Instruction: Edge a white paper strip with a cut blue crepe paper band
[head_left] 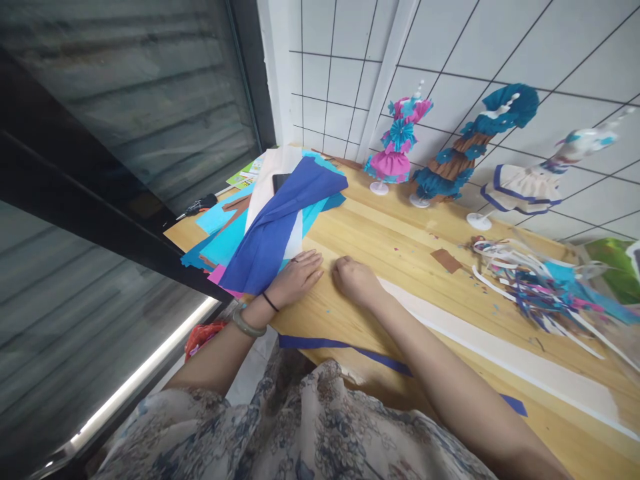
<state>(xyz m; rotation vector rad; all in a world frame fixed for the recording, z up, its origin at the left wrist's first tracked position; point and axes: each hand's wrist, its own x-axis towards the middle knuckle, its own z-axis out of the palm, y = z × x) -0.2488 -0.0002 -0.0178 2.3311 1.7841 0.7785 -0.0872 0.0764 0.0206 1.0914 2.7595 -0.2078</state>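
My left hand lies flat on the wooden table, fingers stretched out, beside the lower edge of a dark blue crepe paper sheet. A dark band and a bangle are on that wrist. A short distance to the right, my right hand rests on the wood with its fingers curled into a fist; nothing shows in it. A long white paper strip runs from near my right wrist toward the lower right, partly behind the forearm. Close to my body, a narrow dark blue strip lies along the table's front edge, passing under my right forearm.
Light blue, white and brown papers are piled at the left, with a dark phone among them. Three paper-dressed figures stand along the tiled wall. Cut scraps are heaped at the right. A brown piece lies nearby.
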